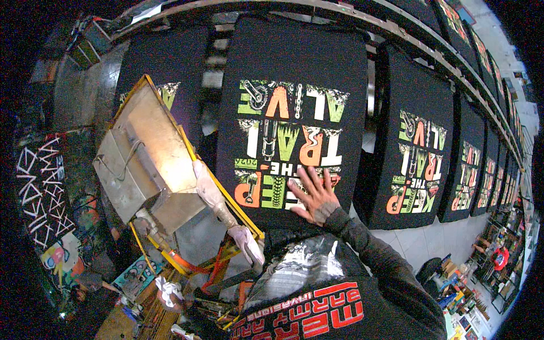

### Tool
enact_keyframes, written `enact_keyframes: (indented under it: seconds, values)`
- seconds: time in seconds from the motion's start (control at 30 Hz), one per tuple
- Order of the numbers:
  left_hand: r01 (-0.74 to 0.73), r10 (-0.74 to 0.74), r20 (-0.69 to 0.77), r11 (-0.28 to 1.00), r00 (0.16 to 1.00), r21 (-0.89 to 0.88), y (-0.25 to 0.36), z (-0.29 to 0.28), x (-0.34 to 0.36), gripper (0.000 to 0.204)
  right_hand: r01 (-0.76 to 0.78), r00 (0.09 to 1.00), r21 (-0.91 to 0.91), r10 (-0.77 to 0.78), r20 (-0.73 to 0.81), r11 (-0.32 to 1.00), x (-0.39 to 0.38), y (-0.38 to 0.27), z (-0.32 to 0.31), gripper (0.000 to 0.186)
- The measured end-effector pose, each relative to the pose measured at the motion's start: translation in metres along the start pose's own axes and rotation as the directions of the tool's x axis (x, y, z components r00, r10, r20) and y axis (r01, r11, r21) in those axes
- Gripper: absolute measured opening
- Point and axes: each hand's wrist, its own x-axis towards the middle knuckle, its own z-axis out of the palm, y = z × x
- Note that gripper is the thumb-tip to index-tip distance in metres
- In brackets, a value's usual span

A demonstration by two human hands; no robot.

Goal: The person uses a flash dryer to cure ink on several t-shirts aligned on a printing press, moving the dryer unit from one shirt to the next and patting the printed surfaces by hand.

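Note:
My right hand [314, 195] lies with fingers spread on the lower part of a black printed T-shirt [292, 51] at the centre, over its orange, green and white lettering [294, 130]. Just left of that shirt, a metal heater-like panel [144, 164] on a yellow frame [187, 141] hangs tilted, with a wire handle and pale wrapping [212, 198] along its arms. The panel partly hides another black shirt [158, 56]. I cannot make out my left hand among the clutter at the lower left.
Several more printed black shirts [419, 79] lie on boards in a row rightward, beside a long metal rail [408, 48]. Another row runs beyond it. A painted board [42, 187] stands at far left. Crumpled white cloth [169, 292] is below the panel, and cluttered shelves [493, 255] line the lower right.

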Motion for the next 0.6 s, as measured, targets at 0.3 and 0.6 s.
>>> enact_keyframes:
  seconds: [0.3, 0.6]
  values:
    - [-0.008, 0.008, -0.012, 1.0, 1.0, -0.024, 0.003, 0.008, -0.008, 0.042, -0.282, 0.931, 0.073, 0.291, -0.22, 0.957, 0.024, 0.064, -0.029, 0.074]
    - [-0.016, 0.016, 0.006, 1.0, 1.0, -0.024, 0.014, 0.021, -0.001, 0.044, -0.305, 0.721, 0.483, 0.531, -0.446, 0.821, 0.04, 0.138, -0.012, 0.068]
